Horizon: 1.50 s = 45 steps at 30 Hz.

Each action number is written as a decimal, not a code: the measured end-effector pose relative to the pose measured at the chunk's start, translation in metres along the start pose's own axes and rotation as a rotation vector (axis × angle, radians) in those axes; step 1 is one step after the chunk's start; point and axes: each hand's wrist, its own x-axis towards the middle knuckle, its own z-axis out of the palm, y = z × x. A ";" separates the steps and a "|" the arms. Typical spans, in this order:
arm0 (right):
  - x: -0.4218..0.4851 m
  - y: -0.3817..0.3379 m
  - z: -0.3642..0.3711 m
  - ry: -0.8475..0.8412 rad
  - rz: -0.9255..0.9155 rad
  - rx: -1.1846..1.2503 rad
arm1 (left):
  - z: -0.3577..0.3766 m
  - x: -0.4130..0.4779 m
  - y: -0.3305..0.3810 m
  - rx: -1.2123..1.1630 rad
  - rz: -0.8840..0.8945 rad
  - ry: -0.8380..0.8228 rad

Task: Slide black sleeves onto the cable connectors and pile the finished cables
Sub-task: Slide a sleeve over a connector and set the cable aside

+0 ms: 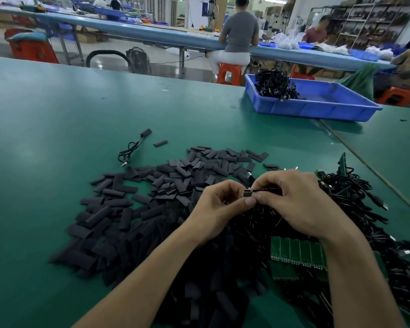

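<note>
While the left hand (pixel 219 204) pinches the connector (pixel 247 192), the right hand (pixel 291 197) grips a sleeve (pixel 268 190) lying level, end-on beside it.

A green surface (pixel 57 110) carries a wide heap of black sleeves (pixel 137 200). Right of the heap lie tangled black cables (pixel 355 200) and green circuit boards (pixel 296 254); beyond it, one finished cable (pixel 133 147) and a blue tray (pixel 317 107).

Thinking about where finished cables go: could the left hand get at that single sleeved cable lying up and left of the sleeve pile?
Probably yes. The single cable lies on open mat with nothing around it, but the left hand is busy pinching the connector.
</note>
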 end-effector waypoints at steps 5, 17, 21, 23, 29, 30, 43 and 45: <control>0.005 0.011 0.001 -0.062 -0.041 0.126 | -0.003 0.001 0.000 -0.077 -0.068 -0.040; 0.005 0.023 -0.005 -0.078 -0.016 0.379 | -0.001 0.009 0.010 -0.215 -0.160 -0.152; 0.001 0.012 -0.001 0.114 0.117 0.160 | -0.007 0.011 0.026 -0.334 -0.054 0.094; -0.005 -0.004 -0.003 0.148 0.161 -0.018 | -0.017 0.010 0.038 -0.491 0.045 0.228; -0.020 -0.060 -0.005 -0.140 0.143 -0.430 | -0.055 0.002 0.076 0.117 0.464 0.495; -0.020 -0.068 0.001 -0.142 0.082 -0.436 | -0.060 0.001 0.079 0.264 0.525 0.505; -0.003 -0.047 0.101 -0.064 0.069 -0.210 | -0.080 -0.033 0.045 1.045 0.131 0.138; -0.006 -0.041 0.102 0.024 0.060 -0.128 | -0.076 -0.034 0.037 1.052 0.084 0.152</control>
